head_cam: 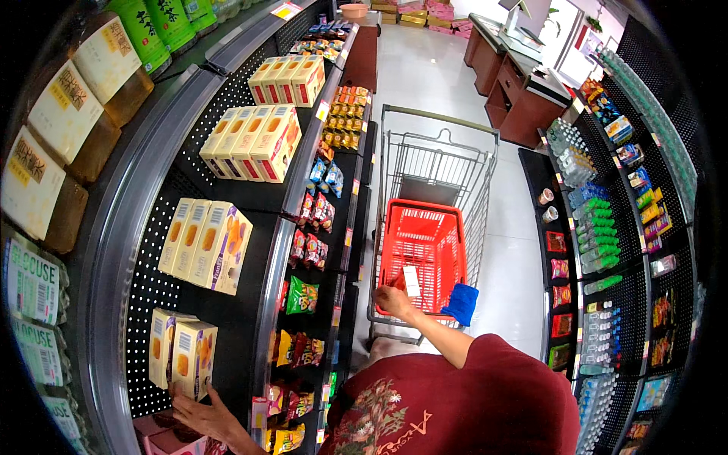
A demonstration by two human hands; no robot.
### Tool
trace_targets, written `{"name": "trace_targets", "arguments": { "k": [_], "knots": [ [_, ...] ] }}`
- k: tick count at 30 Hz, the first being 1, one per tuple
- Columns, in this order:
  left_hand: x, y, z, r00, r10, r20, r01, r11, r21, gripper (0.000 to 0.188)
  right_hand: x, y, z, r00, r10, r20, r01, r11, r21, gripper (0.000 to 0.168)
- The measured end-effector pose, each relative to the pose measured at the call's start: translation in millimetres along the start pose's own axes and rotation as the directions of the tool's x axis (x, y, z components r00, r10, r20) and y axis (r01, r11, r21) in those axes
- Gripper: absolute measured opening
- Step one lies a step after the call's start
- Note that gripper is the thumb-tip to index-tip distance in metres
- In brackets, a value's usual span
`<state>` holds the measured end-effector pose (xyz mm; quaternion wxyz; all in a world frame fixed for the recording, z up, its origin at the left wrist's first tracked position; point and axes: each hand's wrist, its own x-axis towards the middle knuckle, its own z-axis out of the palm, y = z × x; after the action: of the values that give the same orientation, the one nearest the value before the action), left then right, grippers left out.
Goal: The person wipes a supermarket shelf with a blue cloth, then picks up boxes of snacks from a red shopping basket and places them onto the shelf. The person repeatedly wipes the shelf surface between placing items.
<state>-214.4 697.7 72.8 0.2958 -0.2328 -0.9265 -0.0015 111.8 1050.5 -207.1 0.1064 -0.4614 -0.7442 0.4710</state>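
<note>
At the left, my left hand (207,418) has its thumb and fingers around the near end of a cream-coloured Franzzi biscuit box (192,355). The box stands on a black shelf, with a matching box (161,344) beside it. My right hand (395,301), fingers curled, is at the near left of a red plastic shopping basket (427,206). Close by it is a small red-and-white box (410,281); whether the hand holds it cannot be told. The basket sits in a metal shopping cart (441,118). A blue cloth (462,304) hangs over the basket's near right corner.
More biscuit boxes (207,244) stand farther along the shelf. Bagged snacks (302,296) fill a lower shelf between me and the boxes. Shelves of bottles (597,233) line the aisle's right side. Brown counters (515,91) stand beyond the cart.
</note>
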Motion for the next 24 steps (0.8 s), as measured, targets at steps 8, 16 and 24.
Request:
{"name": "trace_targets", "arguments": {
  "k": [8, 16, 24],
  "knots": [
    [2, 16, -31, 0.99, 0.076, 0.123, -0.04, 0.96, -0.279, 0.06, -46, -153, -9, 0.895, -0.429, 0.124, 0.42, 0.903, 0.094, 0.024],
    [-16, 37, -96, 0.972, -0.056, 0.23, 0.197, 0.729, -0.656, 0.054, -103, -250, -33, 0.798, -0.544, 0.258, 0.445, 0.821, 0.357, 0.076],
    [-28, 92, -84, 0.615, 0.506, 0.605, 0.548, 0.278, -0.789, 0.053, -108, -251, -94, 0.851, -0.47, 0.234, 0.321, 0.818, 0.478, 0.105]
  ]
}}
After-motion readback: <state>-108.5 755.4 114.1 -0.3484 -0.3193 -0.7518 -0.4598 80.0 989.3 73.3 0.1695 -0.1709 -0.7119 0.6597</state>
